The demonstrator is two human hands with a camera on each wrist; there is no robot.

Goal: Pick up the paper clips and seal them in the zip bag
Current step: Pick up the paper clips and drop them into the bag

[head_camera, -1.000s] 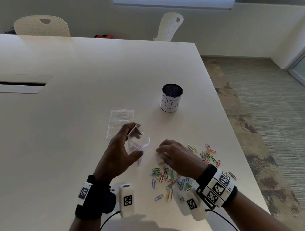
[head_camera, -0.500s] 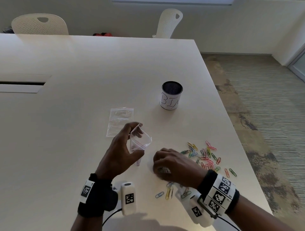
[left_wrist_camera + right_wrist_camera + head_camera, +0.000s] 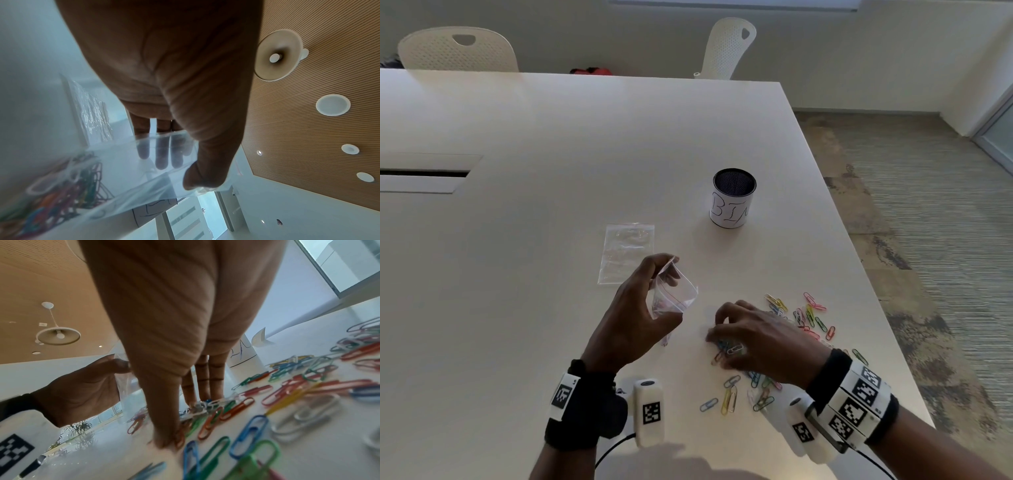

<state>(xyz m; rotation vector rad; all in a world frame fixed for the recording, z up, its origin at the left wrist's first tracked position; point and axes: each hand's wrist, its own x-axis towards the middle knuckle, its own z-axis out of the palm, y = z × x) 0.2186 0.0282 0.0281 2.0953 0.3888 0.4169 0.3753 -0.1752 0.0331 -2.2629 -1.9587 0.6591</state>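
The left hand [image 3: 631, 315] has the zip bag [image 3: 674, 294] up off the table [image 3: 517, 240], thumb on one side and fingers on the other, pinching the mouth so it gapes toward the right; the left wrist view shows a tangle of coloured clips already lying in the bottom of it. Right beside it, the right hand [image 3: 753, 339] is down on the table with thumb and fingertips [image 3: 193, 400] drawn together over a small cluster of paper clips [image 3: 205, 407], and it looks like a pinch closing on several at once, though exactly how many are caught cannot be told. So this is the gathering step, mid-scoop, with the sealing some way off: plenty of paper clips lie loose on the table, a spread out past the right hand toward the table's edge and a handful near the wrist. Next call is a lift of that pinch and a short carry across to the open mouth, and the bag must stay spread or clips will catch on the rim. Farther out, a second flat plastic bag [image 3: 626, 251] lies beyond the left hand, and a round cup marked with handwriting [image 3: 732, 198] stands well clear behind.
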